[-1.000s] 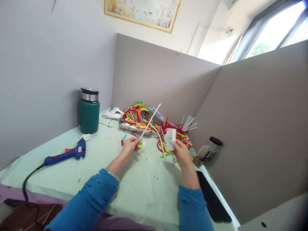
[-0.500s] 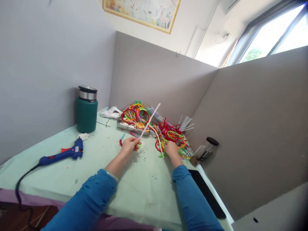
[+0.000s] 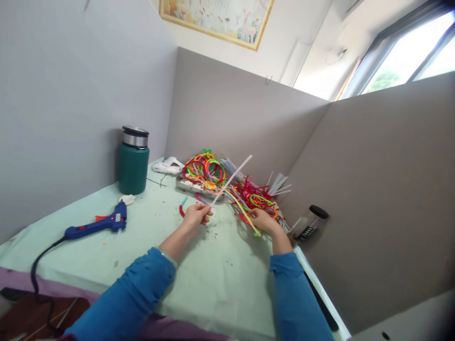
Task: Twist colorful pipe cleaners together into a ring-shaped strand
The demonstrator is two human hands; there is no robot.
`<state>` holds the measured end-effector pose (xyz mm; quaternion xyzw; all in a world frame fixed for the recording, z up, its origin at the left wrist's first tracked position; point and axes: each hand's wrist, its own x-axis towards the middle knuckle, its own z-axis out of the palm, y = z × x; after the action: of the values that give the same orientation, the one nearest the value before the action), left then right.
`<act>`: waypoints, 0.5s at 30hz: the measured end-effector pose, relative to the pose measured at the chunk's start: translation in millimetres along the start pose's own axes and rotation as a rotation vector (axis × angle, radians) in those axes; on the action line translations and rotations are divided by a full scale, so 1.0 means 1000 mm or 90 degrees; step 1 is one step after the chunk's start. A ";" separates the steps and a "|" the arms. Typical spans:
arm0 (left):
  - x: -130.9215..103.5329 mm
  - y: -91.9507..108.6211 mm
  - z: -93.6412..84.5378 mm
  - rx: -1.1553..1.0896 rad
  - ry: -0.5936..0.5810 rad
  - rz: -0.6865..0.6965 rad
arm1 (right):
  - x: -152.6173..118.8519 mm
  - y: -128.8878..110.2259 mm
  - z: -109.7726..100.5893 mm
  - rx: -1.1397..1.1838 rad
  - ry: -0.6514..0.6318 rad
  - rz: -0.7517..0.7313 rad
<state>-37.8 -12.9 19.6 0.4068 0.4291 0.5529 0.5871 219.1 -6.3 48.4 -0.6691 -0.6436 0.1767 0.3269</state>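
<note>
A pale pink pipe cleaner (image 3: 232, 179) rises slantwise from my left hand (image 3: 196, 215), whose fingertips pinch its lower end. To the right, my right hand (image 3: 263, 220) reaches into a tangled heap of coloured pipe cleaners (image 3: 254, 193). Its fingers are closed around strands at the near side; exactly which ones they hold, I cannot tell. A pale yellow pipe cleaner (image 3: 243, 206) runs past those fingertips toward me. Behind my left hand lies a short red and blue piece (image 3: 182, 207).
A shallow tray (image 3: 199, 190) holds coloured rings and scraps. On the left are a blue glue gun (image 3: 97, 226) with its cord and a green flask (image 3: 133, 166). A clear jar (image 3: 310, 222) with a dark lid is by the right partition. Dark crumbs litter the tablecloth (image 3: 216, 270).
My right hand has moved right and a little nearer, and the yellow pipe cleaner's near end has swung right with it. The pink pipe cleaner leans further right. The view has shifted slightly.
</note>
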 end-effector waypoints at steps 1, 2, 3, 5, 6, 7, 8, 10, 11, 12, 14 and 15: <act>0.001 -0.001 0.000 0.001 0.001 -0.001 | -0.008 -0.002 -0.006 -0.112 -0.057 0.021; 0.001 -0.001 0.000 0.001 0.003 -0.001 | -0.016 -0.006 -0.012 -0.233 -0.086 0.037; 0.002 -0.002 0.000 0.001 0.006 0.000 | -0.024 -0.010 -0.017 -0.335 -0.094 0.047; 0.003 -0.003 -0.001 0.001 0.009 0.004 | -0.036 -0.017 -0.026 -0.463 -0.093 0.061; 0.003 -0.003 -0.001 0.002 0.010 0.005 | -0.041 -0.018 -0.029 -0.499 -0.084 0.071; 0.003 -0.003 -0.001 0.003 0.012 0.004 | -0.045 -0.019 -0.032 -0.520 -0.071 0.084; 0.003 -0.003 0.000 0.004 0.013 0.001 | -0.047 -0.018 -0.034 -0.529 -0.055 0.096; 0.002 -0.002 0.000 0.005 0.017 -0.003 | -0.049 -0.013 -0.036 -0.518 -0.028 0.111; 0.002 -0.002 0.000 0.006 0.019 -0.003 | -0.049 -0.010 -0.035 -0.498 -0.025 0.113; 0.002 -0.001 0.000 0.008 0.019 -0.003 | -0.048 -0.007 -0.032 -0.476 -0.026 0.110; 0.001 -0.001 0.000 0.012 0.017 0.000 | -0.048 -0.004 -0.021 -0.435 -0.033 0.094; 0.001 -0.001 0.000 0.014 0.016 0.001 | -0.048 -0.004 -0.012 -0.431 -0.030 0.089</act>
<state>-37.4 -12.4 19.0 0.4066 0.4421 0.5534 0.5770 219.0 -55.6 51.0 -0.7778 -0.6257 -0.0095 0.0589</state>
